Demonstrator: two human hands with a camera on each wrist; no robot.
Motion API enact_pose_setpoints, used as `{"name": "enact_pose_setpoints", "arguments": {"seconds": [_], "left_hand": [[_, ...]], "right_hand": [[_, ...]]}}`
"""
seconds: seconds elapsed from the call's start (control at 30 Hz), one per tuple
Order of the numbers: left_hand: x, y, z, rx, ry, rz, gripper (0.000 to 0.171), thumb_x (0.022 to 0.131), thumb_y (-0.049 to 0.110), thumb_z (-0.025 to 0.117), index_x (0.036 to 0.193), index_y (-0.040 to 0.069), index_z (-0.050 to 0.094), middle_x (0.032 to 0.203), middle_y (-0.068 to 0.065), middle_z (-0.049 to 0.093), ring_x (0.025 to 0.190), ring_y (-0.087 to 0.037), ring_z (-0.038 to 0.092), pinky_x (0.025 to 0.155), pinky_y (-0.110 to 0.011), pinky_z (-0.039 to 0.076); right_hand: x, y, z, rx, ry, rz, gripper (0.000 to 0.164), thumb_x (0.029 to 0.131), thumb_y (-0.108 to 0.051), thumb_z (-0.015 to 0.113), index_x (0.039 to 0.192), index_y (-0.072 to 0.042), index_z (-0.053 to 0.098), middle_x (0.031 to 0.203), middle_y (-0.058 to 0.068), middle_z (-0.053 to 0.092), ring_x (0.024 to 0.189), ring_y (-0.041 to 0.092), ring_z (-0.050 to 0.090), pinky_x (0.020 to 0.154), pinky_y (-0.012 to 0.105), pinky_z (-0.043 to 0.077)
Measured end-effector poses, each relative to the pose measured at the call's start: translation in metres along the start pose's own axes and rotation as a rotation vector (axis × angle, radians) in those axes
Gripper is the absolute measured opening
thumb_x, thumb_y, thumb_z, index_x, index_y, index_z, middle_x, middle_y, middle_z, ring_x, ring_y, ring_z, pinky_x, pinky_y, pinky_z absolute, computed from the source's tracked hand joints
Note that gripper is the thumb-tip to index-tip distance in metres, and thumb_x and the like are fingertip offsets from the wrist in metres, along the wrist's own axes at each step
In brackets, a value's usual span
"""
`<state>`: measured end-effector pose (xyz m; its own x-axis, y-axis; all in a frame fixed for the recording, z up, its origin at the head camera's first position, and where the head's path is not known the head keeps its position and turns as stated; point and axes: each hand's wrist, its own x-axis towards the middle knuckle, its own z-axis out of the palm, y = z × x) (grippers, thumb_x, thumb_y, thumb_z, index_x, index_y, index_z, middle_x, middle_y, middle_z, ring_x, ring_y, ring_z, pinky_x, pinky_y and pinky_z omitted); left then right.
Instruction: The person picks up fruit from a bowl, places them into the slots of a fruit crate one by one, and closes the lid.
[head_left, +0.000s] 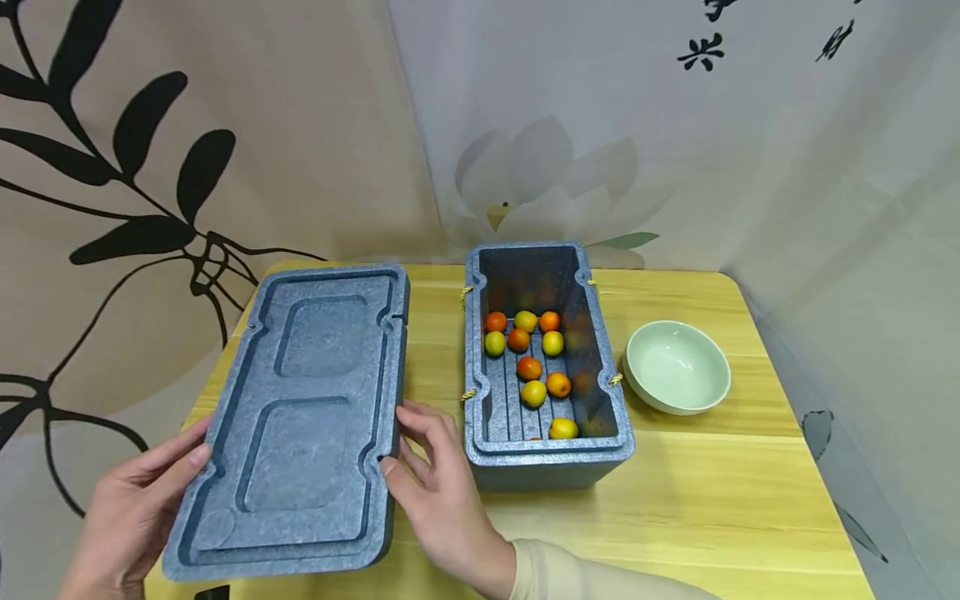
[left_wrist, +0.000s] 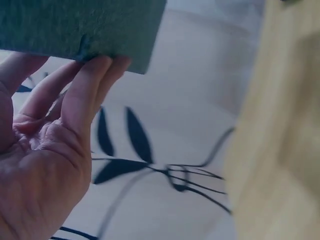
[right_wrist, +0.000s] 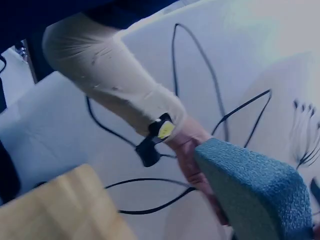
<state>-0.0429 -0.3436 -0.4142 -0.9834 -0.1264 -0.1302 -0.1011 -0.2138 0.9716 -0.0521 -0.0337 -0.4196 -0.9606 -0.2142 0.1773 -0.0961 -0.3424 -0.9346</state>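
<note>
Both hands hold a grey-blue foam lid [head_left: 315, 454], tilted over the left part of the table. My left hand [head_left: 138, 512] grips its left edge with the thumb on top; in the left wrist view, the fingers lie under the lid [left_wrist: 75, 25]. On the opposite edge, my right hand [head_left: 453, 496] pinches the lid near a notch. To the right stands a matching foam box [head_left: 532, 477], uncovered, with several small round fruits, among them an orange one [head_left: 528, 368] and a yellow one [head_left: 563, 428]. The right wrist view shows the lid's edge [right_wrist: 255, 172] and the left sleeve [right_wrist: 120, 80].
A pale green bowl [head_left: 677, 367] sits right of the box on the wooden table [head_left: 720, 508]. Yellow cord loops [head_left: 468, 394] stick out from the box's sides. Printed cloth [head_left: 315, 125] hangs behind the table. A small dark object [head_left: 213, 593] shows at the bottom edge.
</note>
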Motion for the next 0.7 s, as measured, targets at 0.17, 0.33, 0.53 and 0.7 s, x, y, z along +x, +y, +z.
{"name": "enact_pose_setpoints", "arguments": {"seconds": [0.17,0.33,0.53,0.7], "left_hand": [[-0.005,0.021,0.011,0.010,0.015,0.088,0.038,0.096,-0.010,0.051,0.131,0.003,0.061,0.117,-0.002,0.068,0.094,-0.019,0.070,0.062,-0.033,0.057],[-0.001,0.029,0.040,-0.022,0.023,0.161,0.034,0.094,-0.013,0.052,0.125,-0.005,0.062,0.115,-0.008,0.069,0.093,-0.016,0.070,0.062,-0.028,0.056],[0.011,0.029,0.086,-0.070,-0.089,0.261,0.033,0.093,-0.016,0.051,0.124,-0.010,0.061,0.115,-0.012,0.069,0.084,-0.014,0.070,0.062,-0.024,0.055],[0.019,0.026,0.128,-0.056,-0.080,0.308,0.037,0.093,-0.014,0.053,0.129,-0.011,0.057,0.119,-0.013,0.068,0.093,-0.016,0.069,0.068,-0.025,0.056]], "right_hand": [[0.001,-0.031,-0.003,0.005,-0.031,-0.055,0.046,0.090,0.006,0.059,0.134,0.007,0.047,0.142,0.019,0.034,0.136,0.030,0.038,0.107,0.037,0.034],[0.010,-0.055,-0.023,-0.047,0.005,-0.106,0.040,0.089,0.007,0.059,0.128,0.011,0.052,0.137,0.021,0.041,0.132,0.031,0.044,0.105,0.037,0.037],[0.023,-0.073,-0.059,-0.090,0.078,-0.184,0.030,0.089,0.011,0.059,0.118,0.016,0.059,0.132,0.021,0.050,0.126,0.033,0.049,0.102,0.040,0.041],[0.032,-0.085,-0.091,-0.113,0.126,-0.228,0.023,0.089,0.012,0.057,0.111,0.019,0.059,0.135,0.022,0.052,0.128,0.033,0.048,0.102,0.037,0.042]]}}
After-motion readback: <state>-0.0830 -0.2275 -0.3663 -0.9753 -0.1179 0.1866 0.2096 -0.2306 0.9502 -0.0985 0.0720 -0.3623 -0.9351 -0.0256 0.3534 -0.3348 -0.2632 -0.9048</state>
